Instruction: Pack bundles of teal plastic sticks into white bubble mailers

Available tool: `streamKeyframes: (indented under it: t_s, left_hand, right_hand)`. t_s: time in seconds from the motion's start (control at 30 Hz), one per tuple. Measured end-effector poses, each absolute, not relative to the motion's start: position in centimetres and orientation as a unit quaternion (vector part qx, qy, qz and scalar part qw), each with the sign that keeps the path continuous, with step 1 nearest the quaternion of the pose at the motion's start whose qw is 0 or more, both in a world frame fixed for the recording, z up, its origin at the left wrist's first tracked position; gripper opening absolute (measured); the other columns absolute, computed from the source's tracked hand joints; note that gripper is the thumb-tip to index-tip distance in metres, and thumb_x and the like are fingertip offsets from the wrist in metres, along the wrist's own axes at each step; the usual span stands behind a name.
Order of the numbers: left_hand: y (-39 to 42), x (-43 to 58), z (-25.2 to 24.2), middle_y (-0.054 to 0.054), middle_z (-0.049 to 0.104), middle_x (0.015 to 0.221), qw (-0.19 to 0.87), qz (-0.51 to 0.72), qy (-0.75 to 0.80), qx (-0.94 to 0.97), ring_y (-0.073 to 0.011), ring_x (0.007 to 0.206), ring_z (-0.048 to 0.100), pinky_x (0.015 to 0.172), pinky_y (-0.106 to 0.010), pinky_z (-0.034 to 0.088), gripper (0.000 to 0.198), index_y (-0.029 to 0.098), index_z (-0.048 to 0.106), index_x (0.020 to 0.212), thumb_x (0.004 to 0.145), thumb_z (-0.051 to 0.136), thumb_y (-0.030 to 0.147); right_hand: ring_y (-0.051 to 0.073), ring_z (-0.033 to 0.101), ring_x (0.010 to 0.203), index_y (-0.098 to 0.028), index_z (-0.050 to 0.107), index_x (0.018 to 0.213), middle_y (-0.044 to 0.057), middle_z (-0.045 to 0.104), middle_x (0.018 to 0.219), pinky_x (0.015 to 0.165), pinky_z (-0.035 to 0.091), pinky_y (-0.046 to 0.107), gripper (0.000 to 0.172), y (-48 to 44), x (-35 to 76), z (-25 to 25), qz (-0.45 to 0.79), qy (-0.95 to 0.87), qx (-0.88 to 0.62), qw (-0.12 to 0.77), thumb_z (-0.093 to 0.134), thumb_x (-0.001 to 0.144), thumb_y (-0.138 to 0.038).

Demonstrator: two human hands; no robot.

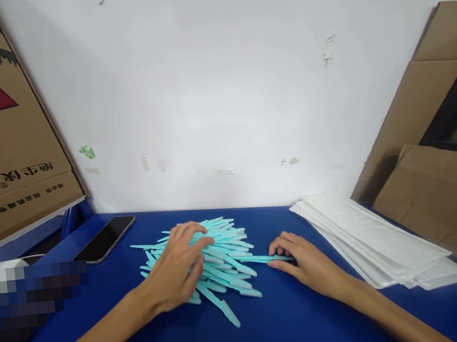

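Observation:
A heap of several thin turquoise plastic sticks (224, 247) lies on the blue table (276, 318), near the white wall. My left hand (177, 271) rests flat on the heap's left side, fingers spread over the sticks. My right hand (303, 261) sits on the table just right of the heap. Its fingertips pinch the end of one turquoise stick (262, 258) that juts out from the heap.
A stack of clear plastic sleeves (378, 242) lies to the right. Brown cardboard (439, 192) leans in the right corner, and a printed cardboard box (4, 134) stands at the left. A dark phone (105, 238) lies left of the heap.

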State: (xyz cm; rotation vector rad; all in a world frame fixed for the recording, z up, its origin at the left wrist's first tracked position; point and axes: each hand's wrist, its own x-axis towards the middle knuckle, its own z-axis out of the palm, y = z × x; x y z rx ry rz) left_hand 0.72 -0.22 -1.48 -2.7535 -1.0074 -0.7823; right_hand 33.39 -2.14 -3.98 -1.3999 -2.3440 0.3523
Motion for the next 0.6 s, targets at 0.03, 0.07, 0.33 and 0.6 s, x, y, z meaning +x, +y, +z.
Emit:
streamKeyframes:
  t_s: [0.03, 0.07, 0.33, 0.6]
  left_hand:
    - [-1.0, 1.4, -1.5, -0.013, 0.054, 0.125, 0.041, -0.245, -0.315, -0.916, -0.0312, 0.121, 0.045, 0.098, -0.056, 0.042, 0.033, 0.022, 0.057, 0.122, 0.093, 0.044, 0.015]
    - [-1.7, 1.9, -1.6, -0.013, 0.054, 0.125, 0.031, -0.235, -0.304, -0.923, -0.0311, 0.122, 0.044, 0.099, -0.055, 0.042, 0.032, 0.022, 0.057, 0.121, 0.092, 0.046, 0.014]
    - [-3.5, 3.1, -1.8, -0.014, 0.053, 0.124, 0.023, -0.191, -0.198, -0.961, -0.0336, 0.125, 0.042, 0.105, -0.059, 0.037, 0.042, 0.020, 0.055, 0.121, 0.080, 0.054, 0.010]
    - [-2.8, 2.4, -2.3, -0.015, 0.056, 0.122, 0.084, -0.259, -0.216, -0.938, -0.0317, 0.120, 0.045, 0.100, -0.056, 0.042, 0.042, 0.019, 0.053, 0.123, 0.084, 0.048, 0.004]
  right_hand:
    - [0.019, 0.056, 0.086, -0.025, 0.059, 0.098, 0.002, 0.059, 0.096, 0.079, 0.046, 0.034, 0.022, -2.1, 33.4, -4.1, 0.123, -0.835, -0.500, 0.196, 0.050, 0.098, -0.045]
    - [0.018, 0.056, 0.085, -0.025, 0.058, 0.096, 0.002, 0.059, 0.095, 0.078, 0.045, 0.033, 0.021, -2.0, 33.3, -4.1, 0.119, -0.834, -0.501, 0.198, 0.052, 0.098, -0.044]
    - [0.018, 0.059, 0.085, -0.025, 0.060, 0.093, 0.000, 0.062, 0.093, 0.079, 0.043, 0.033, 0.019, -2.2, 33.1, -4.1, 0.094, -0.834, -0.506, 0.199, 0.052, 0.099, -0.041]
    - [0.018, 0.061, 0.076, -0.023, 0.058, 0.092, 0.002, 0.066, 0.090, 0.072, 0.040, 0.033, 0.029, -1.8, 34.3, -3.9, -0.042, -0.859, -0.477, 0.184, 0.037, 0.104, -0.040]
